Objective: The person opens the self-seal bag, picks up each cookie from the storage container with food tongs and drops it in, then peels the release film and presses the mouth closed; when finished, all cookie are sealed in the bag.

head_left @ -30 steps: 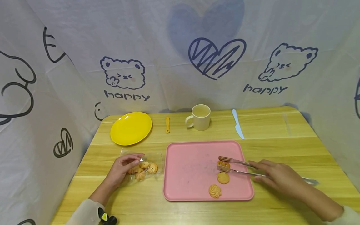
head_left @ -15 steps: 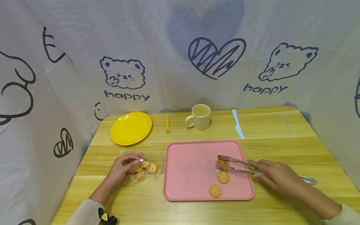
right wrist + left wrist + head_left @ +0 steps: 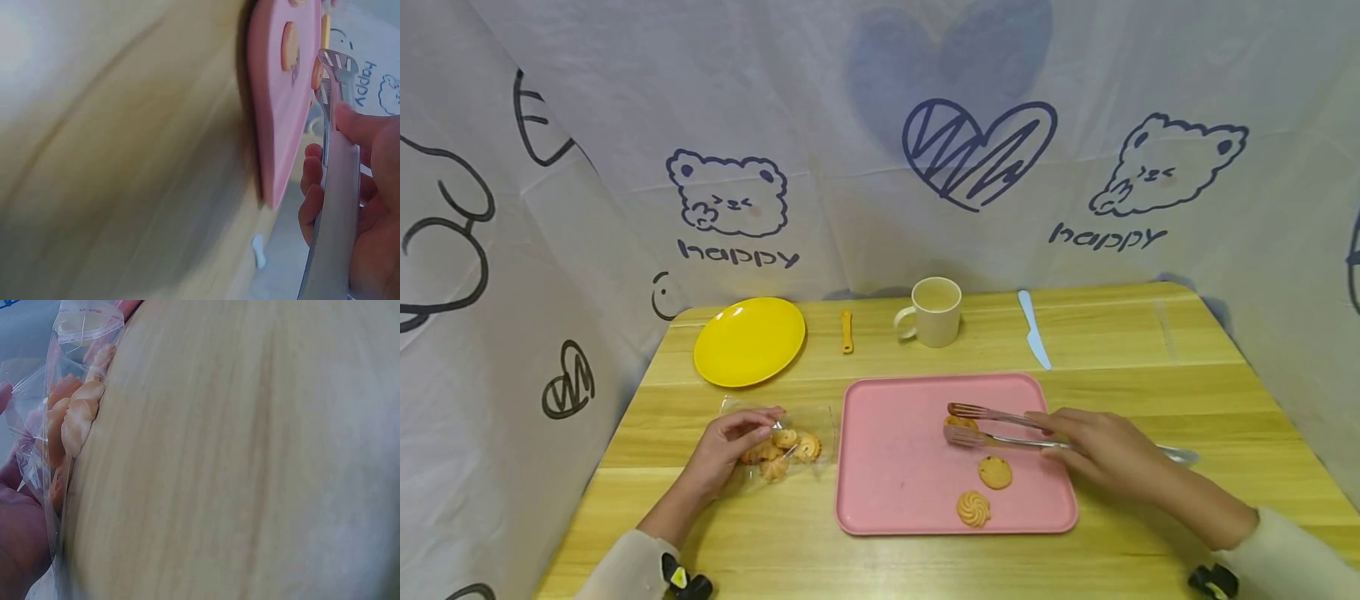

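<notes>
In the head view my right hand (image 3: 1101, 450) grips a pair of metal tongs (image 3: 1022, 442) over the pink tray (image 3: 887, 475). Between the tongs' forked tips is a brown cookie with holes (image 3: 961, 422), partly hidden. Nearer the tray's front lie a round cookie (image 3: 996, 472) and a swirl cookie (image 3: 973, 508). Left of the tray, my left hand (image 3: 724, 446) holds a clear plastic bag (image 3: 820, 421) with several cookies inside. The left wrist view shows the bag's cookies (image 3: 81, 419) beside my fingers. In the right wrist view, thumb and fingers clasp the tongs (image 3: 337, 206) from both sides.
Along the back of the wooden table stand a yellow plate (image 3: 749, 342), a small orange handle-like piece (image 3: 847, 332), a cream mug (image 3: 936, 313) and a pale blue knife (image 3: 1034, 331). A printed cloth (image 3: 865, 217) hangs behind the table.
My right hand has moved left with the tongs, and the holed cookie has shifted left across the tray with them. My left hand and the bag have stayed in place.
</notes>
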`<action>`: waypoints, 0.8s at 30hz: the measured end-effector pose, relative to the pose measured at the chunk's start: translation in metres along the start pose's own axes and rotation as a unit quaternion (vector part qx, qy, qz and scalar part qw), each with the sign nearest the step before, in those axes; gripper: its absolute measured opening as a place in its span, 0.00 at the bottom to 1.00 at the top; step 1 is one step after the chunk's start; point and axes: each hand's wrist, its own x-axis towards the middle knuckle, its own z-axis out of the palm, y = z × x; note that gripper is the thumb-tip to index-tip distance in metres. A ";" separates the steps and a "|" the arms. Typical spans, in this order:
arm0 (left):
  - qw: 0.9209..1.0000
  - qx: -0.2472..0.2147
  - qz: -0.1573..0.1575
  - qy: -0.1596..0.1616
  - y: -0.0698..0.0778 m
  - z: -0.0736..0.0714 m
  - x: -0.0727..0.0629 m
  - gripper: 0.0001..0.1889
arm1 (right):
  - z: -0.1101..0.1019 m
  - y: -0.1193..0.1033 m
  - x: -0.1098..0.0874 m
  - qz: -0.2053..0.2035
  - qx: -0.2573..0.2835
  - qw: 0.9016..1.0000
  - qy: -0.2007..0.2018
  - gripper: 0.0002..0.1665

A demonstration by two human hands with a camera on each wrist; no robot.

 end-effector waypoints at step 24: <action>1.000 -0.006 0.010 -0.008 -0.001 0.000 0.000 0.12 | 0.034 -0.077 0.121 -0.080 0.073 0.990 -0.089 0.28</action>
